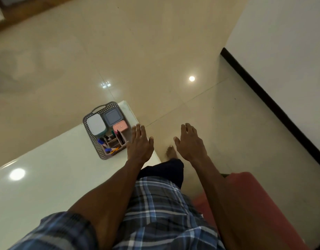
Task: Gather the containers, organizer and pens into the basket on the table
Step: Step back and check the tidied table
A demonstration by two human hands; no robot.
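Note:
A grey perforated basket (87, 129) stands near the far corner of the white table (52, 170). Inside it lie a white-lidded container (95, 124), a grey square container (112, 117), a small pink container (120, 126) and a beige organizer (114, 141) holding several pens (102, 142). My left hand (140, 144) hovers just right of the basket, fingers spread, holding nothing. My right hand (190, 141) is held out over the floor past the table edge, also spread and holding nothing.
The table's right edge runs under my left hand. Glossy beige floor tiles (155, 60) stretch beyond. A white wall with a black skirting (274, 109) rises at the right. A red seat (263, 204) sits at the lower right. My foot (170, 152) shows on the floor.

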